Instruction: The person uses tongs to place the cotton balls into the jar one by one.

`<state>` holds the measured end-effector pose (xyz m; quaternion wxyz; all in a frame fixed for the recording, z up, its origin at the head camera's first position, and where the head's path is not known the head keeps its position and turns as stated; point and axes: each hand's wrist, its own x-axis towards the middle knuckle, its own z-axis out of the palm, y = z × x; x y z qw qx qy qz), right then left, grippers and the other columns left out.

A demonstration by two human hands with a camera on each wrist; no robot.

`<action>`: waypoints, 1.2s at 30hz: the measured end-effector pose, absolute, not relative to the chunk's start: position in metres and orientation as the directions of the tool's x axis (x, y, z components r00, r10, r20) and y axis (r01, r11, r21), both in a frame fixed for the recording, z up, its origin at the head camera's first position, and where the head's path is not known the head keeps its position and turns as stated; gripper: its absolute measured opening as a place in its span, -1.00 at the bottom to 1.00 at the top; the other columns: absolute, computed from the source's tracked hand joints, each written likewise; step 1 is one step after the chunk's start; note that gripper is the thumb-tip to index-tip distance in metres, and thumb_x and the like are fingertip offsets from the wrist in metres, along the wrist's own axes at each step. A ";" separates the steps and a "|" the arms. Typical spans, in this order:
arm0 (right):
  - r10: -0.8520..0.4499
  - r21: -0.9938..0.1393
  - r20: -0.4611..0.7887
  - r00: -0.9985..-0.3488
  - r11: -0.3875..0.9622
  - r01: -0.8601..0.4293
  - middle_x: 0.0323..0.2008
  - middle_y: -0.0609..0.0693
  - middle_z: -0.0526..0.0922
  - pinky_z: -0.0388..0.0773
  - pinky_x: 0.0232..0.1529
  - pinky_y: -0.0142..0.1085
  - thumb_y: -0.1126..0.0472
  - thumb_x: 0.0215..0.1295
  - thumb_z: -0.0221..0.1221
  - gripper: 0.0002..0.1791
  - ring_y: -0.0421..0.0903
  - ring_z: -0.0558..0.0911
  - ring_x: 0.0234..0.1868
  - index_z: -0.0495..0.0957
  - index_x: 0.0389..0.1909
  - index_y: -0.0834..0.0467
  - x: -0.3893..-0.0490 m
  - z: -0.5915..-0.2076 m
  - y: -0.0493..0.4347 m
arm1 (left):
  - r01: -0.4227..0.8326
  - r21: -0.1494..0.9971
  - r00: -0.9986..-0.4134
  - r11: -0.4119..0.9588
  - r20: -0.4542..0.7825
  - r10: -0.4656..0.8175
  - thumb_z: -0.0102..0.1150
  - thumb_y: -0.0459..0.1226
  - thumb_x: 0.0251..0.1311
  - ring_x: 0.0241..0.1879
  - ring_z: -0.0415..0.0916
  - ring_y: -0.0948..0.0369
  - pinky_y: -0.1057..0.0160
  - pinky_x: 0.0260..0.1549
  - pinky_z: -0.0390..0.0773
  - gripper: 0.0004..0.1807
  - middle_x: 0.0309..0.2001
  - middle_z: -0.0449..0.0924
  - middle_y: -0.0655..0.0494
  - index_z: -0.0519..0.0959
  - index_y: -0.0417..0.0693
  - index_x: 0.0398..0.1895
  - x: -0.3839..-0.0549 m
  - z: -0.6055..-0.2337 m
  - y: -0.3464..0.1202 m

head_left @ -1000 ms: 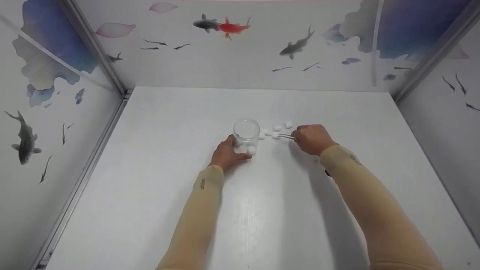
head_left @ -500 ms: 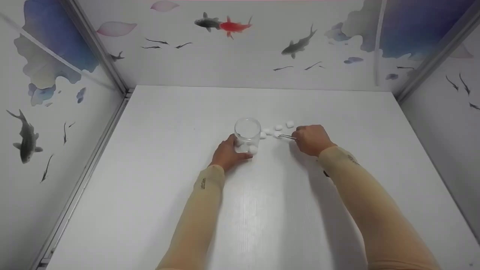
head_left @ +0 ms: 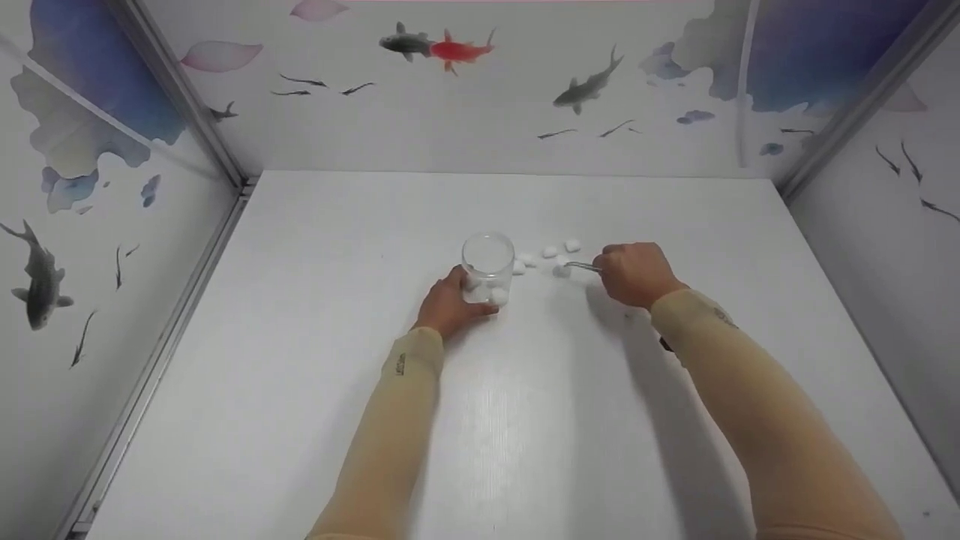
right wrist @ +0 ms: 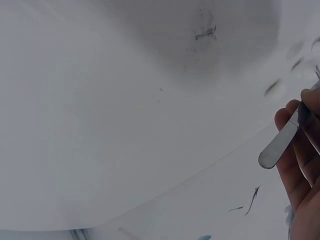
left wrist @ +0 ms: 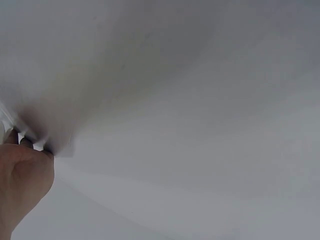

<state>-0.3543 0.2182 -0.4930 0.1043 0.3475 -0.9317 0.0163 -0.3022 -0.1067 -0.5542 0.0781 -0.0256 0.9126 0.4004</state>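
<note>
In the head view, a clear jar (head_left: 488, 259) stands upright with several white cotton-like balls (head_left: 497, 295) at its bottom. My left hand (head_left: 448, 304) grips it low on the left side, thumb across the front. My right hand (head_left: 637, 274) pinches metal tweezers (head_left: 583, 266), whose tips point left toward the jar. A white cotton-like ball (head_left: 560, 264) is at those tips, with a dark shadow under it. In the right wrist view, the tweezers' rounded back end (right wrist: 276, 151) sticks out past the fingers. The left wrist view catches only part of the left hand (left wrist: 25, 175).
More white balls (head_left: 550, 252) lie on the white table (head_left: 360, 225) between the jar and my right hand, trailing toward the back right. Printed panels with fish (head_left: 585, 86) wall in the left, back and right sides.
My right hand and the tweezers have shifted slightly to the right, and the ball at their tips has moved with them, seemingly raised. My left hand keeps its grip on the jar.
</note>
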 end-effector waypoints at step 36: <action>-0.680 0.049 0.312 -0.664 0.709 -0.703 -0.56 0.01 0.64 0.55 -0.67 -0.11 0.42 0.20 0.17 -0.81 -0.06 0.56 -0.66 0.76 -0.39 0.18 -0.337 -0.463 0.222 | -0.091 0.754 -0.989 0.651 -0.142 0.027 0.57 0.08 -0.09 0.33 0.33 0.00 0.10 0.34 0.27 0.03 0.31 0.44 -0.09 0.29 -0.09 0.43 -0.299 -0.551 -0.105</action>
